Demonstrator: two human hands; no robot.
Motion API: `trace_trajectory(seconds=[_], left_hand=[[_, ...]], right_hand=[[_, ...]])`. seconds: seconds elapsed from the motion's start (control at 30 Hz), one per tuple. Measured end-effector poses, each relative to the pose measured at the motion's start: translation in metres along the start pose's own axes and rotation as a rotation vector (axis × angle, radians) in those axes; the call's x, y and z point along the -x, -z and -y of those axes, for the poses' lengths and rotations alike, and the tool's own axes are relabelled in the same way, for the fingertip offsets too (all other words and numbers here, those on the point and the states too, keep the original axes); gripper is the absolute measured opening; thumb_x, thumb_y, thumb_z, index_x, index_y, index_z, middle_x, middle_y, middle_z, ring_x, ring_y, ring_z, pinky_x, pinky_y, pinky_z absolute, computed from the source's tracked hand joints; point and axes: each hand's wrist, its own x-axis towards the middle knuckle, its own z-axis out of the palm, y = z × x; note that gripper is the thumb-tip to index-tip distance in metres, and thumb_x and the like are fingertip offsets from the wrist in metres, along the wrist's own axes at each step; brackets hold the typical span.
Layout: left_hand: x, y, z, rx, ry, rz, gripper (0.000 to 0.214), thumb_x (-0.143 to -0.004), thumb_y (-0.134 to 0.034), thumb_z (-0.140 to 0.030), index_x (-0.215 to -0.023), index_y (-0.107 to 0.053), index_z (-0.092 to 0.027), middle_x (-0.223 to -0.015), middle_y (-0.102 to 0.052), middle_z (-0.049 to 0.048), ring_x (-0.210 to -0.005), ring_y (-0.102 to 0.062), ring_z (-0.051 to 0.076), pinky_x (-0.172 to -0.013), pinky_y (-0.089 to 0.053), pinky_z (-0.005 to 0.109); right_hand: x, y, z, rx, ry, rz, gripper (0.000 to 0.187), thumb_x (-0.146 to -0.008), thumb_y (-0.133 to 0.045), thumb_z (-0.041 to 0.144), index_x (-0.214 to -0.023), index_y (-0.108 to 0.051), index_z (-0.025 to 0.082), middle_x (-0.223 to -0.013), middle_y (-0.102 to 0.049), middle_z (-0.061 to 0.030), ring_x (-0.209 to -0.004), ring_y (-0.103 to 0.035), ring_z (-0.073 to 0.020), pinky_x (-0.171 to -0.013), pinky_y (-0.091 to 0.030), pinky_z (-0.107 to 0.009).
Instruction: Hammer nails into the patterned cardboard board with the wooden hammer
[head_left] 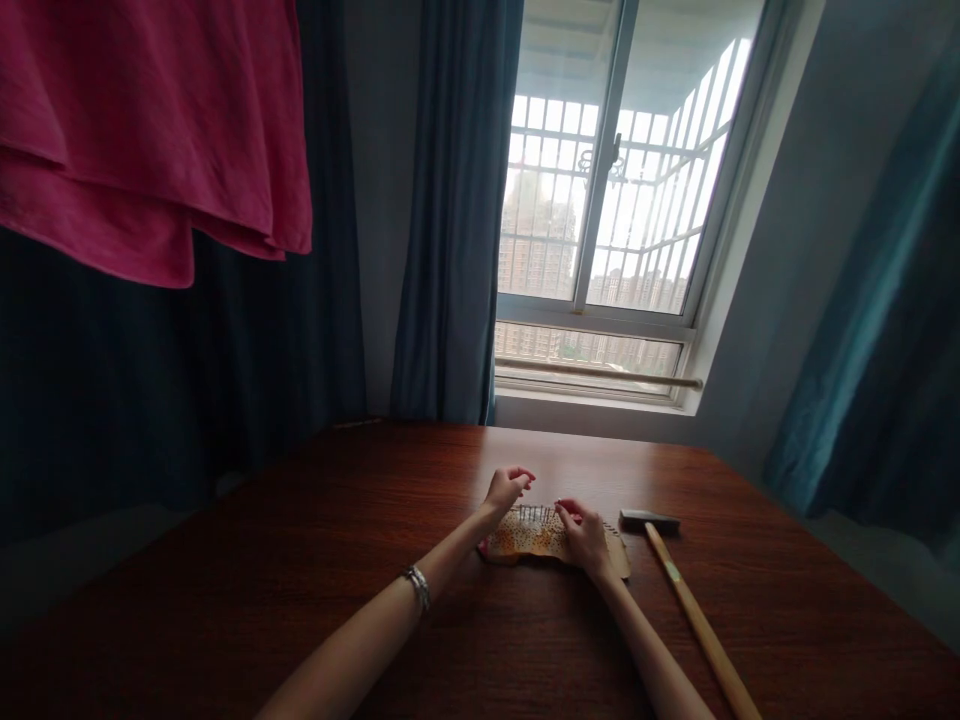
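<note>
A small, flat wooden board [525, 540] dotted with holes lies on the brown table [300, 560], with a row of nails [536, 513] standing along its far edge. My left hand [507, 487] hovers just above the board's left end, fingers curled in a pinch; what it pinches is too small to see. My right hand [581, 535] rests on the board's right half, fingertips pressed together at the nail row. A silver bracelet [418, 585] sits on my left wrist.
A hammer lies to the right of the board, its dark head [649, 520] far and its long wooden handle [697, 625] running toward me. Behind the table are blue curtains [450, 220], a barred window [607, 200] and a hanging red cloth [150, 130].
</note>
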Motion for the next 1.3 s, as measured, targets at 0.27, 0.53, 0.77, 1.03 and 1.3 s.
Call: trace_trajectory(seconds=[0.27,0.53,0.77,1.03,1.3], left_hand=[[-0.006,0.001,-0.014,0.030,0.085,0.246,0.026,-0.068,-0.053,-0.030,-0.081,-0.064,-0.010,-0.082,-0.064,0.0098,-0.075,-0.060,0.018,-0.065,-0.045,0.027],[-0.006,0.000,-0.004,0.002,0.114,0.284,0.030,-0.069,-0.053,-0.035,-0.083,-0.064,-0.011,-0.084,-0.064,0.0090,-0.076,-0.060,0.018,-0.065,-0.045,0.027],[-0.007,-0.002,-0.003,-0.149,0.017,0.370,0.033,-0.067,-0.056,-0.038,-0.080,-0.066,-0.009,-0.072,-0.065,0.0071,-0.068,-0.060,0.017,-0.062,-0.043,0.026],[-0.008,0.002,-0.005,-0.283,-0.106,0.454,0.036,-0.067,-0.059,-0.039,-0.089,-0.068,-0.012,-0.082,-0.067,0.0059,-0.077,-0.059,0.018,-0.068,-0.043,0.025],[0.002,-0.005,-0.007,-0.375,-0.249,0.538,0.033,-0.059,-0.068,-0.034,-0.086,-0.068,-0.015,-0.079,-0.066,0.0046,-0.073,-0.059,0.017,-0.063,-0.043,0.022]], right_hand=[[0.000,-0.001,0.001,0.010,0.013,0.000,0.028,-0.076,-0.050,0.041,-0.079,-0.069,0.021,-0.078,-0.070,-0.0048,-0.070,-0.062,-0.0201,-0.065,-0.047,-0.030],[0.002,-0.002,0.003,0.021,0.012,0.008,0.023,-0.076,-0.051,0.037,-0.077,-0.069,0.023,-0.076,-0.070,-0.0035,-0.068,-0.061,-0.0189,-0.065,-0.047,-0.029],[0.003,-0.003,0.003,0.023,0.029,0.024,0.019,-0.075,-0.051,0.032,-0.079,-0.069,0.024,-0.075,-0.069,-0.0025,-0.068,-0.061,-0.0185,-0.063,-0.047,-0.028],[0.002,-0.004,0.001,0.068,0.048,0.018,0.016,-0.072,-0.053,0.025,-0.074,-0.068,0.024,-0.071,-0.066,-0.0013,-0.063,-0.058,-0.0164,-0.060,-0.045,-0.026],[0.003,-0.006,-0.004,0.104,0.054,0.026,0.015,-0.070,-0.053,0.022,-0.070,-0.067,0.023,-0.072,-0.064,-0.0013,-0.063,-0.057,-0.0152,-0.061,-0.044,-0.025]])
